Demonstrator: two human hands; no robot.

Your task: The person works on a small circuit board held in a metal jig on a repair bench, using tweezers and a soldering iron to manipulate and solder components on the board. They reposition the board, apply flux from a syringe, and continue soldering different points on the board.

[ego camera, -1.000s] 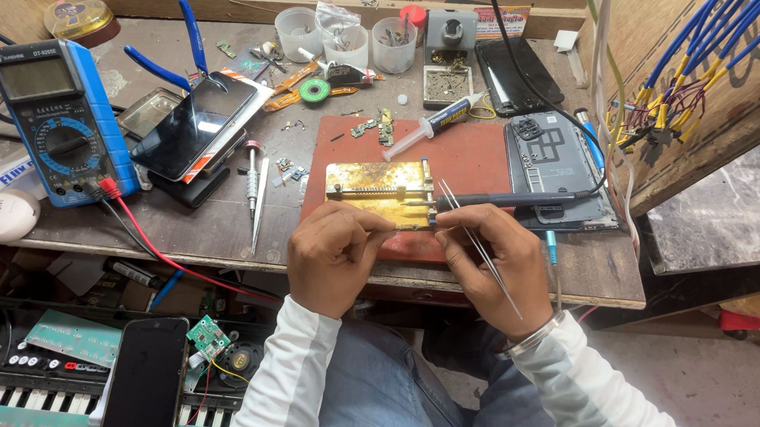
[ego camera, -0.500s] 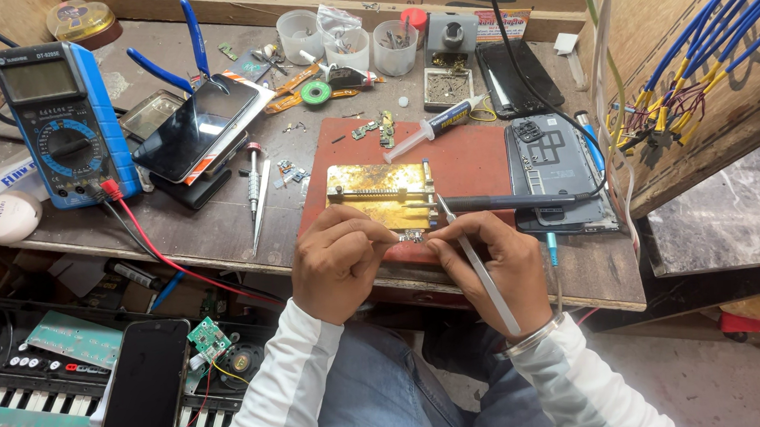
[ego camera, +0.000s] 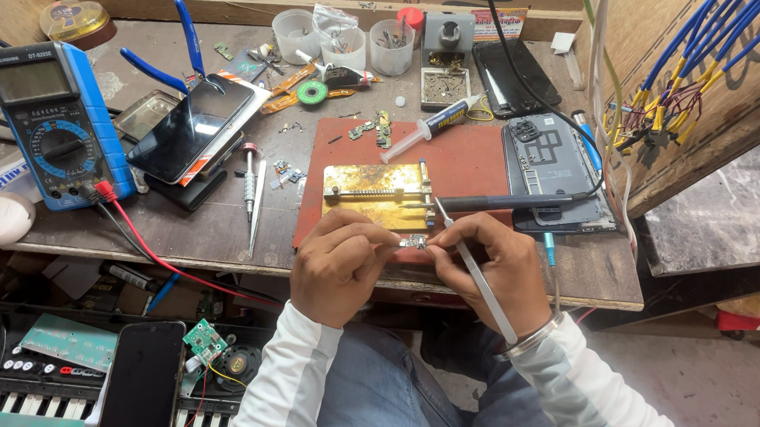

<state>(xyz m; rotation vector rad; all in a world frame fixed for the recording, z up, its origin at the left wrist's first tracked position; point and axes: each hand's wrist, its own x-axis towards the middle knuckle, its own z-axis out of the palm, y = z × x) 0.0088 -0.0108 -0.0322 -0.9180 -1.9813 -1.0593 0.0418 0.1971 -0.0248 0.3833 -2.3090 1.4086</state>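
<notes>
My left hand [ego camera: 339, 263] and my right hand [ego camera: 495, 264] meet at the front edge of a red mat [ego camera: 473, 161]. Between their fingertips they pinch a tiny circuit board [ego camera: 413, 241]. My right hand also holds silver tweezers [ego camera: 481, 282], which lie along the palm with the tips pointing up toward the mat. Just behind the fingers sits a gold-coloured board holder [ego camera: 375, 192]. A black soldering iron handle [ego camera: 501, 202] lies across the mat to its right.
An opened phone body [ego camera: 551, 165] lies right of the mat, with a syringe [ego camera: 432, 128] behind it. On the left are a blue multimeter [ego camera: 54, 118] with a red lead, a dark phone [ego camera: 189, 128] and a screwdriver [ego camera: 248, 177]. Small cups [ego camera: 341, 47] stand at the back. A keyboard [ego camera: 26, 405] sits below the bench.
Both hands have drawn slightly closer together over the tiny board. The tweezers have shifted in my right hand and now lie along the palm.
</notes>
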